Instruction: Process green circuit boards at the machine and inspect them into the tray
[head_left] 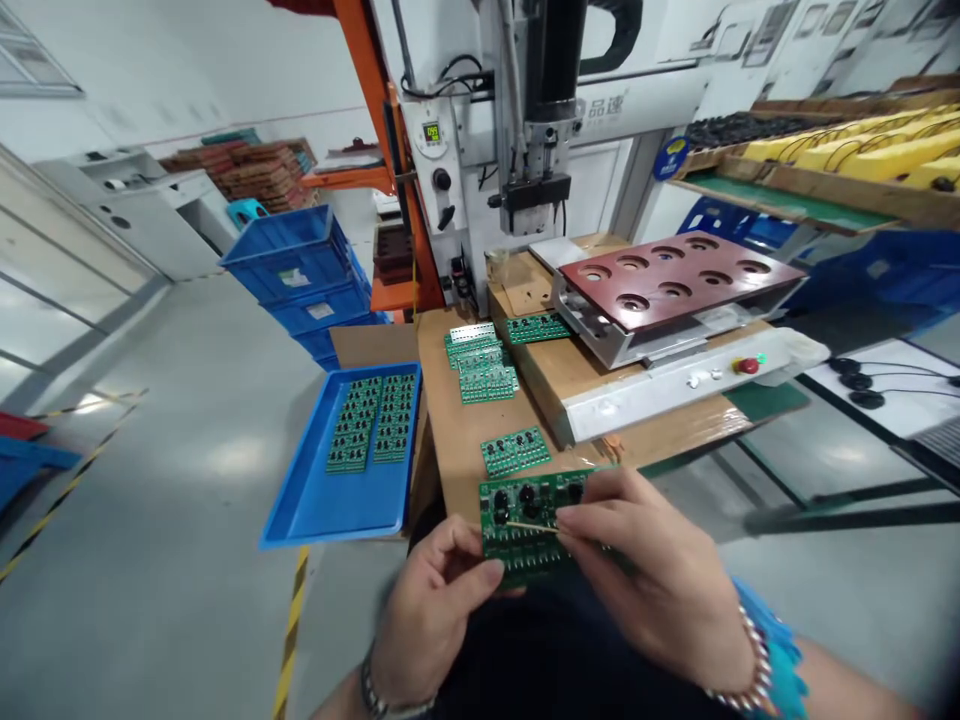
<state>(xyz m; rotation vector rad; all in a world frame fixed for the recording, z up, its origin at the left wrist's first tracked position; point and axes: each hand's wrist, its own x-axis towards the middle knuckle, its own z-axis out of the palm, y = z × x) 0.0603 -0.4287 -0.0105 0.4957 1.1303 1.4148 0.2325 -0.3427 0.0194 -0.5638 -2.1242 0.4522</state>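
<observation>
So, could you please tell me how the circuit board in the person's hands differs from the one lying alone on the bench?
The held green circuit board sits between the left hand and right hand, while the loose board lies flat on the wooden bench. A thin wooden stick touches the held board; no hand touches the loose board. Both are green.

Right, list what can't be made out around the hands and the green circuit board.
All in the head view:
- Right end of the green circuit board: hidden behind the right hand.
- Far end of the thin wooden stick: covered by the fingers.
- Markings on the small boards in the blue tray: too small.
- Top of the white machine: cut off by the top edge.
</observation>
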